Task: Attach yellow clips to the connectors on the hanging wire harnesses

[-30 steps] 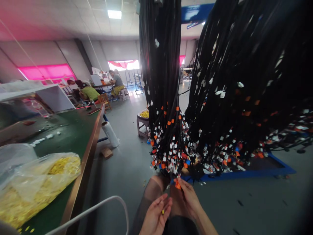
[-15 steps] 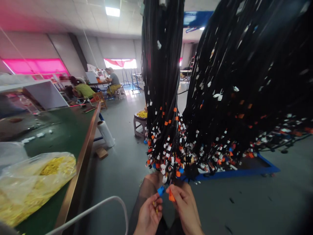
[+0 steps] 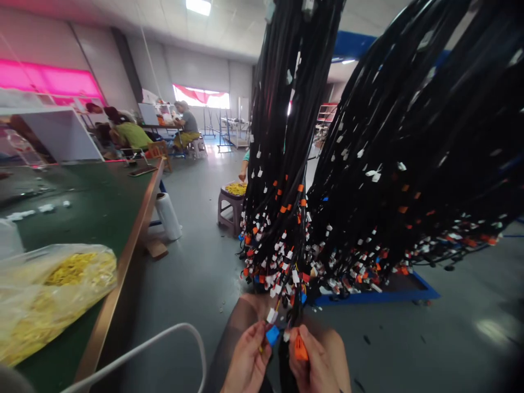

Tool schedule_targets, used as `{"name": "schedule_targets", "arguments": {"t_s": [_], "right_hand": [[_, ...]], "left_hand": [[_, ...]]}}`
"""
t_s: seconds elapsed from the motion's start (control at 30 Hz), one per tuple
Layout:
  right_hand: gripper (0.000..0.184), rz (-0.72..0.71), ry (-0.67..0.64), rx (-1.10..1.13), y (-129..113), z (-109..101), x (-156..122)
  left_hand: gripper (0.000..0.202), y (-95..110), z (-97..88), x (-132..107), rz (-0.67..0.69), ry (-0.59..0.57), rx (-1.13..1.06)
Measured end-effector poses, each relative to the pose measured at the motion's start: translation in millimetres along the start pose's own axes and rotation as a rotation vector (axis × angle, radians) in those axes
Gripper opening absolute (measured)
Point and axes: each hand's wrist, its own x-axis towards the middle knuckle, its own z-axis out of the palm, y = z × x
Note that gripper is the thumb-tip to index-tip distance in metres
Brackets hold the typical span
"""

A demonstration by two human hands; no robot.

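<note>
My left hand [image 3: 246, 357] is closed, thumb and fingers pinching a blue connector [image 3: 272, 335]. A bit of yellow shows between its fingers, mostly hidden. Close beside it, my right hand [image 3: 316, 361] grips an orange connector [image 3: 301, 348], with a small white connector [image 3: 286, 335] near its fingertips. Just above the left fingertips hangs a white connector [image 3: 272, 315] on thin wires. Both hands are over my lap, under a thick hanging bundle of black wire harnesses [image 3: 286, 131] whose lower ends carry many white, orange, red and blue connectors.
To the left, a green table [image 3: 102, 207] bears a clear bag of yellow pieces [image 3: 69, 273]. A stool [image 3: 231, 210] holds more yellow pieces, with another person's hand [image 3: 243, 176] there. More harnesses [image 3: 393, 153] hang right over a blue wheeled frame [image 3: 376, 296]. A white tube [image 3: 164, 330] curves nearby.
The view has shifted slightly. My left hand keeps the blue connector, now lower and beneath a white connector. The orange connector is turned more upright in my right hand. A person's hand appears by the stool.
</note>
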Motion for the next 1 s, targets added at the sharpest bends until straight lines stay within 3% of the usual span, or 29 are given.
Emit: {"name": "schedule_targets", "arguments": {"t_s": [0.17, 0.33, 0.47, 0.73, 1.0], "right_hand": [[0.042, 0.031, -0.024, 0.109, -1.4, 0.4, 10.5], [0.043, 0.022, -0.021, 0.103, 0.4, 2.9, 18.7], [0.039, 0.035, -0.027, 0.079, 0.8, 7.3, 27.6], [0.033, 0.055, -0.030, 0.129, 5.2, 2.6, 42.6], [0.033, 0.047, 0.068, 0.122, -0.3, -1.1, 46.5]], "left_hand": [[0.025, 12.7, -4.6, 3.7, 0.039, 0.064, 0.032], [0.028, 20.4, -2.3, 0.1, 0.023, -0.020, 0.088], [0.030, 14.6, 5.0, -2.6, -0.002, -0.060, 0.110], [0.025, -1.0, 22.9, 3.7, 0.012, -0.031, 0.051], [0.021, -6.7, 41.8, 3.0, 0.006, -0.147, 0.077]]}}
